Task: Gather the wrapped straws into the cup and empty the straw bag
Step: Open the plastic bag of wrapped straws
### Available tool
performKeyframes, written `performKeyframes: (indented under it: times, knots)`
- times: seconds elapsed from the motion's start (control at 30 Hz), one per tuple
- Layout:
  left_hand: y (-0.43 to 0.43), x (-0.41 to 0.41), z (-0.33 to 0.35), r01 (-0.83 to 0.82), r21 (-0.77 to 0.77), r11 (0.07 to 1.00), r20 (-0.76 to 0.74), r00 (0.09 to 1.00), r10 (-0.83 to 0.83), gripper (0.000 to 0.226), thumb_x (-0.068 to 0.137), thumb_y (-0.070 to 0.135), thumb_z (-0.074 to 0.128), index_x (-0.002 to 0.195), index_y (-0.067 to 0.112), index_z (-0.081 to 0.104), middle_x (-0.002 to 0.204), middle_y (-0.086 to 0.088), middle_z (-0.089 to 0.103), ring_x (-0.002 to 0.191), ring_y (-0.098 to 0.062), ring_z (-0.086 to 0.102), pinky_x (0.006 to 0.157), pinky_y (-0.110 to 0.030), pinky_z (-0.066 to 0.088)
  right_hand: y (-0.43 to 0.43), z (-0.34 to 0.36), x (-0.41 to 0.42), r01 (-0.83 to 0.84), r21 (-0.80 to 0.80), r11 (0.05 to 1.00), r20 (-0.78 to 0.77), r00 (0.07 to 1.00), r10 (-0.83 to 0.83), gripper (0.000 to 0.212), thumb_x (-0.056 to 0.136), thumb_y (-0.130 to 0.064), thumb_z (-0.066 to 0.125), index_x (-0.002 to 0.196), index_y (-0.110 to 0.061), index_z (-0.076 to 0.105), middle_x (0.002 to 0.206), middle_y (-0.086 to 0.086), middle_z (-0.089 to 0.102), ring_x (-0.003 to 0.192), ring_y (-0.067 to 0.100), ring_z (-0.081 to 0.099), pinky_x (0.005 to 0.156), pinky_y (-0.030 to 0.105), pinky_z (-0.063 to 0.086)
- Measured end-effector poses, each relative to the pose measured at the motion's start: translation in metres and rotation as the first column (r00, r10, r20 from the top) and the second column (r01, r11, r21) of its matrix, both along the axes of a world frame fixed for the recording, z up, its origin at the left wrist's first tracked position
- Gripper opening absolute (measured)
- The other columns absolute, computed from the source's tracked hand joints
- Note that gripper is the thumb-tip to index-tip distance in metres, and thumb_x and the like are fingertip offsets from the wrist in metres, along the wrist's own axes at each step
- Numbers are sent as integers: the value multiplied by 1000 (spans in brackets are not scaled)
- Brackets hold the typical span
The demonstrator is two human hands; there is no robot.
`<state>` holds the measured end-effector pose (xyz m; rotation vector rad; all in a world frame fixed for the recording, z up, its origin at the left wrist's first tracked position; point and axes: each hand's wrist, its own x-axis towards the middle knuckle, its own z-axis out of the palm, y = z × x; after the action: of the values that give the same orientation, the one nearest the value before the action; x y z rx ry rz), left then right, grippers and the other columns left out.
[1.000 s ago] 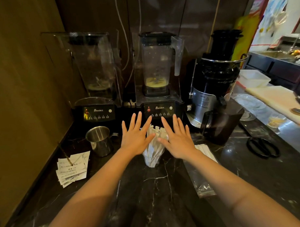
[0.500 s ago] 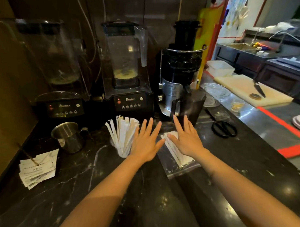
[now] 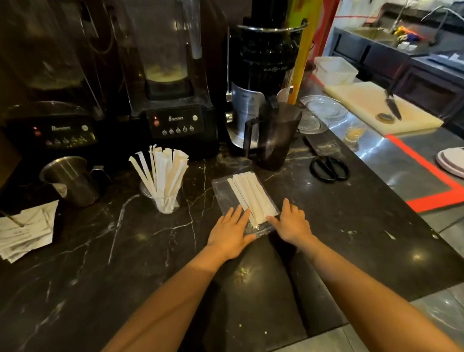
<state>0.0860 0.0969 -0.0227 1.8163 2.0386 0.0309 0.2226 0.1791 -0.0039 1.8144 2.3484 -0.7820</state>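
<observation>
Clear straw bag (image 3: 223, 194) lies flat on the black marble bench (image 3: 123, 258), mid-bench, with wrapped straws (image 3: 252, 196) inside. Left hand (image 3: 230, 233) and right hand (image 3: 293, 223) rest flat at its near end, each grip released, grasping nothing. Clear cup (image 3: 162, 198), left of the bag, holds upright wrapped straws. Blender (image 3: 175, 122) at the rear edge reads "Blenders".

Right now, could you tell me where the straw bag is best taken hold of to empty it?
Probably at its near end, from the person's side. The straw bag lies flat on the counter, and the left hand and right hand already flank that end. The wrapped straws run lengthwise, so lifting one end should slide them out the other.
</observation>
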Motion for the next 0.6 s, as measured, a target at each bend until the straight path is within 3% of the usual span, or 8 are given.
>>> performKeyframes:
  times: [0.17, 0.33, 0.5, 0.6]
  knots:
    - [-1, 16, -10, 24, 56, 998, -88, 996, -19, 64, 93, 45, 36, 145, 13, 17, 155, -12, 19, 143, -28, 16, 116, -40, 17, 0, -5, 1, 50, 41, 998, -73, 996, -47, 61, 91, -35, 51, 137, -2, 30, 142, 18, 35, 132, 35, 31, 105, 44, 34]
    - [1, 26, -9, 66, 144, 987, -204, 978, -36, 49, 94, 38, 37, 132, 7, 38, 135, -15, 44, 125, -30, 39, 99, -40, 38, 3, -10, -2, 98, -4, 995, -172, 980, -97, 47, 85, -27, 62, 119, 1, 48, 127, 21, 49, 116, 35, 50, 94, 40, 43]
    - [3, 31, -4, 183, 139, 973, -306, 943, -133, 36, 97, 22, 30, 124, 1, 41, 128, -19, 48, 118, -32, 44, 89, -40, 43, 9, -7, -1, 188, -92, 978, -261, 943, -206, 33, 77, -15, 71, 102, 1, 57, 98, 16, 61, 84, 22, 53, 70, 30, 41]
    - [3, 35, 0, 242, 123, 962, -369, 912, -182, 32, 95, 10, 30, 123, -2, 40, 126, -20, 47, 116, -34, 45, 85, -42, 44, 12, -6, 0, 230, -214, 949, -310, 906, -289, 14, 78, -9, 70, 75, -8, 57, 77, 11, 59, 69, 18, 57, 61, 28, 48]
